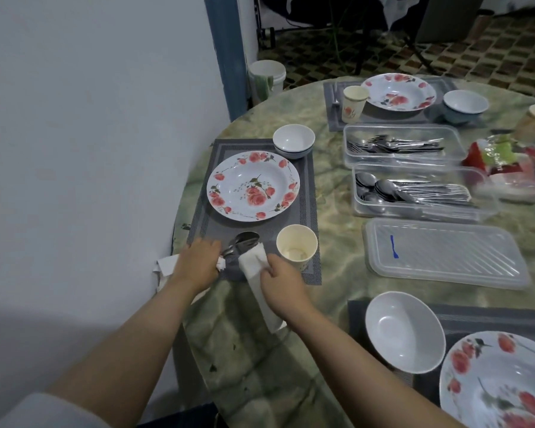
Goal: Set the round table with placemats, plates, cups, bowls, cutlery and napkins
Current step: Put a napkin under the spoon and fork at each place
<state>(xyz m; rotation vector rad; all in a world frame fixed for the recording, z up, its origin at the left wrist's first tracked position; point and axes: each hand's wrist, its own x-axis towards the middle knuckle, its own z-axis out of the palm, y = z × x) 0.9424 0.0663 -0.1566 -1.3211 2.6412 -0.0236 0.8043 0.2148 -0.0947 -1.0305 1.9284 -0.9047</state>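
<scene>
— Hands first: what do we see of them?

— We see our left hand [198,262] at lower centre of the frame, palm down, on the near edge of the grey placemat [306,193], its fingers curled over a bit of white napkin [253,263]. Our right hand [280,281] is just to its right, pinching the same napkin, which runs from the mat down under that hand toward the table's near edge.

— And the cutlery?

— We make out a spoon [244,239] and what looks like a fork lying on the mat between the two hands, their handles tucked under the napkin. We cannot tell whether the left fingers touch the metal.

— What else is on that mat?

— We see a flowered plate [253,185] in the middle, a white bowl [293,140] at its upper right corner and a paper cup [296,246] upright at the lower right, just beside our right hand.

— The rest of the round table [337,211]?

— At upper right of the frame we have a second setting: plate [399,91], cup [354,103] and bowl [464,105] on a mat. At centre right stand two clear tubs, one of forks [396,145] and one of spoons [408,193], with a clear lid [445,254] lying flat below them. At lower right we see a third mat with a white bowl [405,332] and another flowered plate [501,384], cut off by the frame.
</scene>
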